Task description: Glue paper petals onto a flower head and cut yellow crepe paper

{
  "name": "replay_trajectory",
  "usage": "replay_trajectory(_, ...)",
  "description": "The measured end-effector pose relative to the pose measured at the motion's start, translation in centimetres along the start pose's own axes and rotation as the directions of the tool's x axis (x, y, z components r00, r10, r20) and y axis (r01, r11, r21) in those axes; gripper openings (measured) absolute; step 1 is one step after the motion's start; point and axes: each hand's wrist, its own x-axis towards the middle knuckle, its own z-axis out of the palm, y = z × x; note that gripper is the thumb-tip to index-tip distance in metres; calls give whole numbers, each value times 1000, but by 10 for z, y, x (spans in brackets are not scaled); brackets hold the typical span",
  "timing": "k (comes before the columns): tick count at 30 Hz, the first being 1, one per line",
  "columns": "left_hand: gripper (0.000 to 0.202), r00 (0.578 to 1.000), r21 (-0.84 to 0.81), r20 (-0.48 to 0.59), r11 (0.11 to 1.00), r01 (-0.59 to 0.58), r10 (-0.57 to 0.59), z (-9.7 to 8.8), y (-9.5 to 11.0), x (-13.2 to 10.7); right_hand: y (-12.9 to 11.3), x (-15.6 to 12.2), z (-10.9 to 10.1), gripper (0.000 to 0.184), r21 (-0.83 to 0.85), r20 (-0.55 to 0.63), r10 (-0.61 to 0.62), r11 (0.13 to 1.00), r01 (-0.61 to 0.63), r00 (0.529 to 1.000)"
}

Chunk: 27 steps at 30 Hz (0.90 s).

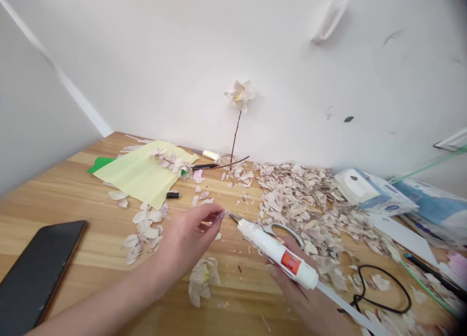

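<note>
My right hand point(288, 272) is wrapped round a white pen-like tool point(266, 241) with a thin metal tip and an orange switch. Its tip points up and left, close to the fingertips of my left hand point(189, 233). Thumb and forefinger of that hand are pinched together; a small pale bit shows at their ends, too small to name. Below them a pale flower point(203, 280) with a yellow centre lies on the wooden table point(120, 297). Behind the tool, partly hidden, is the grey handle of a pair of scissors point(292, 231).
A large heap of dried petals point(295, 195) covers the back right. One flower on a twig point(239, 97) leans against the wall. Yellow paper point(134, 173) and loose petals point(146, 226) lie left, with a phone point(40, 272). Tissue packs point(379, 192) and a black cord point(386, 309) are right.
</note>
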Motion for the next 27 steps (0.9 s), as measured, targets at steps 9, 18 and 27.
replay_trajectory(9, 14, 1000, -13, -3, 1000, -18, 18, 1, 0, -1, -2, 1, -1, 16, -41, -34, -1, 999, 0, 999)
replay_trajectory(18, 14, 1000, 4, 12, 1000, -20, 20, 0, 1, -3, -7, 0, -1, 19, -26, -53, 51, 998, -52, 997)
replay_trajectory(27, 13, 1000, -30, -2, 999, -26, 25, 1, 2, -3, 1, 5, -4, 10, -42, -4, -37, 998, 37, 999)
